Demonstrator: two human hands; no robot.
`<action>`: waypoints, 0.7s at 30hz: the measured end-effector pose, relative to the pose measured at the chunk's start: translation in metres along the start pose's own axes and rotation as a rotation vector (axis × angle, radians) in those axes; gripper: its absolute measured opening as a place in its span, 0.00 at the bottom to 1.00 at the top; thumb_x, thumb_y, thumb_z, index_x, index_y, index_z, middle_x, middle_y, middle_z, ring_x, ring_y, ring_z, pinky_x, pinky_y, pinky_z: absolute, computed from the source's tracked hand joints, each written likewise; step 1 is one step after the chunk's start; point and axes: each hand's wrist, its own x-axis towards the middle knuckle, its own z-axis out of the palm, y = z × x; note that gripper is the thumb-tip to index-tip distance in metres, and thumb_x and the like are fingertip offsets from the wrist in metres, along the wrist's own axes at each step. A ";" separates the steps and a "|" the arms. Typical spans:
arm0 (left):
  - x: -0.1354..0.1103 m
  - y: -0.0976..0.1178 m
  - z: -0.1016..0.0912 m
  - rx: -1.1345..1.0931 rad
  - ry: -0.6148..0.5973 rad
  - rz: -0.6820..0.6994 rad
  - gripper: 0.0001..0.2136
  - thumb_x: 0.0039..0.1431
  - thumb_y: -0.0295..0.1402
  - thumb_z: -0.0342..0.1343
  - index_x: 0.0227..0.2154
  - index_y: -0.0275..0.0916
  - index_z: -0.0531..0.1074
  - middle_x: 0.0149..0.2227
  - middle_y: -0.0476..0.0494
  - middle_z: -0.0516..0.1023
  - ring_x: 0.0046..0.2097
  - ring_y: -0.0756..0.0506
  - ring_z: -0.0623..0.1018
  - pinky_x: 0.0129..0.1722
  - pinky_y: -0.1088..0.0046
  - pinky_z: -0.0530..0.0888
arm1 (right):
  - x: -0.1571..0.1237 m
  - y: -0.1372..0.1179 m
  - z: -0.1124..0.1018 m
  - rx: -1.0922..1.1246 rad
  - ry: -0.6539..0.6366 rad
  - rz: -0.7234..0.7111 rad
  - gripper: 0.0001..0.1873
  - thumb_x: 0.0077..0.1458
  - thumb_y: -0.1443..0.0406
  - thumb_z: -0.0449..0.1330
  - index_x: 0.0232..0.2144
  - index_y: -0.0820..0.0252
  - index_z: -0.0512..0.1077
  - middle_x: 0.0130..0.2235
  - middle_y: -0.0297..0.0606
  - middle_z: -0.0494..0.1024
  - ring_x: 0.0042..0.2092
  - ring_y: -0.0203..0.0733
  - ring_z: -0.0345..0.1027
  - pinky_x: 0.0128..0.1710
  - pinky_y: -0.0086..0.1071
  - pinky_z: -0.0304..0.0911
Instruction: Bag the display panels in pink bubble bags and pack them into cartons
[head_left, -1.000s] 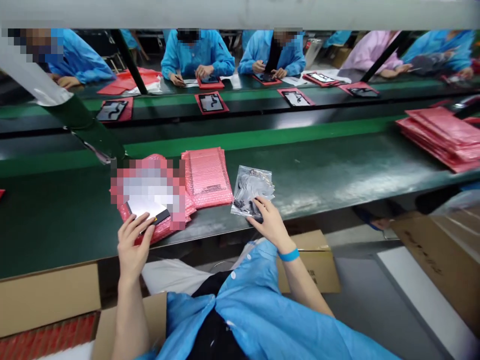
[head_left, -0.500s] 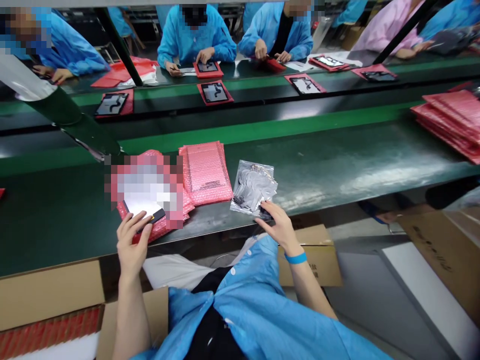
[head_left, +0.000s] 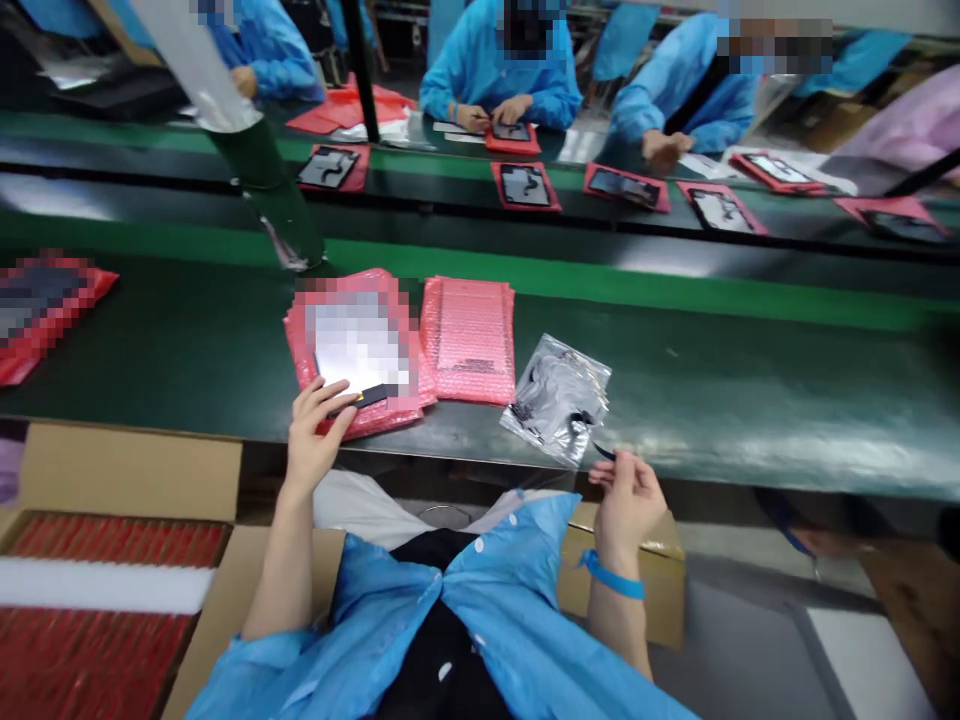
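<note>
My left hand [head_left: 315,432] rests its fingertips on a flat white panel with a black strip, which lies on a stack of pink bubble bags [head_left: 360,350] at the near edge of the dark green bench [head_left: 712,400]. My right hand [head_left: 628,498] is off the bench edge, fingers pinched on a small dark part [head_left: 604,452]. Just left of it lies a clear plastic bag of small dark parts [head_left: 559,398]. A second pile of pink bubble bags [head_left: 469,338] sits between the two.
An open cardboard box [head_left: 120,560] of red packed items stands at lower left, another carton [head_left: 637,580] under the bench. A slanted post [head_left: 255,160] rises from the bench. Several people in blue coats work on red trays [head_left: 525,185] across the conveyor.
My right hand has pulled back from the clear bag, off the bench edge, with a small dark part pinched in it. The view has swung right and down. My left hand stays on the panel.
</note>
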 end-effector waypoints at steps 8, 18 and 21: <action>0.008 -0.002 -0.002 -0.136 -0.054 -0.052 0.09 0.73 0.42 0.64 0.48 0.48 0.86 0.59 0.42 0.84 0.72 0.35 0.71 0.76 0.43 0.65 | 0.008 -0.031 0.074 0.438 -0.315 0.291 0.22 0.47 0.60 0.83 0.42 0.55 0.81 0.40 0.32 0.87 0.39 0.33 0.82 0.41 0.24 0.80; 0.005 -0.005 0.003 -0.238 -0.002 -0.092 0.07 0.70 0.38 0.66 0.48 0.46 0.82 0.59 0.41 0.84 0.73 0.35 0.70 0.75 0.43 0.65 | -0.067 -0.098 0.226 0.441 -1.040 0.882 0.13 0.54 0.66 0.80 0.38 0.51 0.82 0.40 0.27 0.87 0.39 0.34 0.82 0.39 0.25 0.82; 0.003 -0.004 0.005 -0.249 0.014 -0.104 0.09 0.70 0.38 0.65 0.50 0.46 0.80 0.59 0.40 0.84 0.73 0.35 0.70 0.74 0.44 0.66 | -0.092 -0.116 0.257 0.448 -1.230 0.952 0.11 0.57 0.66 0.78 0.37 0.52 0.79 0.39 0.29 0.83 0.38 0.33 0.78 0.37 0.25 0.80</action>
